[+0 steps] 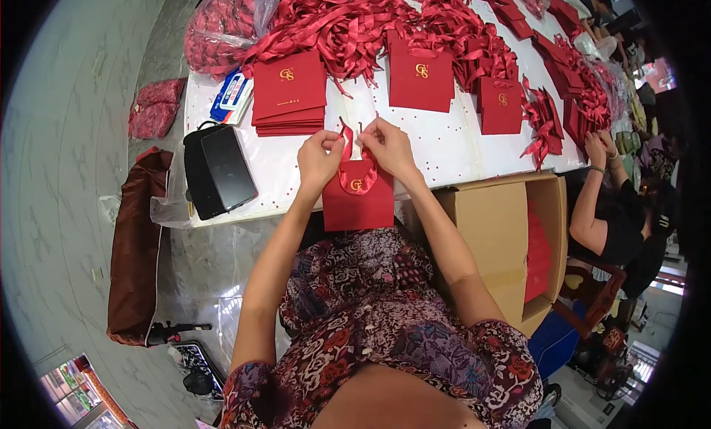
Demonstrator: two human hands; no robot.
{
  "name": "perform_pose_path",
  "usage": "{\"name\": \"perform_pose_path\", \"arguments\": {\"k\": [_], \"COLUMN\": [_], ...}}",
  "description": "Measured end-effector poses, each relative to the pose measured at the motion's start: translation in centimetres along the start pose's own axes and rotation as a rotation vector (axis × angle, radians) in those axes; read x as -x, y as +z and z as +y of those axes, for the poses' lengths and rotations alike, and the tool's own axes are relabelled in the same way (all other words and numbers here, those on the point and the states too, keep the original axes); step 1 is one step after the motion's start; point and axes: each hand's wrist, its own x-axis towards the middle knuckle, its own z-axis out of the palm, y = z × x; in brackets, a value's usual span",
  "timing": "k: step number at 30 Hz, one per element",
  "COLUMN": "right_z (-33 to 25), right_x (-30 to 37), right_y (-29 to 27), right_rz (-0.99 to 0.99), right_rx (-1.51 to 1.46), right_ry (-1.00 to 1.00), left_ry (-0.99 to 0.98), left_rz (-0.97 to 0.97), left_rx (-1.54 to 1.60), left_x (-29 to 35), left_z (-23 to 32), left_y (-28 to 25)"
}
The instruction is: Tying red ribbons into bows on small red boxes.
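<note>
A small red paper bag (359, 216) with a gold emblem lies at the table's near edge, its lower part overhanging toward my lap. A shiny red ribbon (346, 179) loops in a U across its upper front. My left hand (320, 159) is closed in a pinch on the ribbon's left end, just above the bag. On the other side my right hand (390, 149) pinches the right end, thumb and fingers together. Both ribbon tips point up between the hands. Beyond my left hand is a stack of similar red bags (289, 94).
A heap of red ribbons (333, 29) covers the table's far side. More red bags (421, 81) lie further right. A phone (228, 168) rests on a black pouch at left. An open cardboard box (481, 236) stands by my right arm. At right, a person (615, 207) works.
</note>
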Motion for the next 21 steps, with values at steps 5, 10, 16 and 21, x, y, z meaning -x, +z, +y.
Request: {"name": "perform_pose_path", "arguments": {"k": [5,10,16,21], "right_z": [-0.4,0.6,0.0,-0.4], "right_x": [0.2,-0.1,0.4,0.5], "right_y": [1.6,1.8,2.1,1.0], "right_rz": [-0.027,-0.06,0.051,-0.067], "right_rx": [-0.144,-0.235,-0.337,-0.299], "right_ry": [0.029,0.019,0.053,0.027], "left_ry": [0.026,0.039,0.182,0.142], "left_rz": [-0.025,-0.015,0.009,-0.044], "left_rx": [-0.062,-0.075,-0.067,0.06], "left_x": [0.4,0.7,0.9,1.3], "left_z": [1.0,2.0,2.2,1.8], "left_y": [0.0,-0.2,-0.2,-0.7]}}
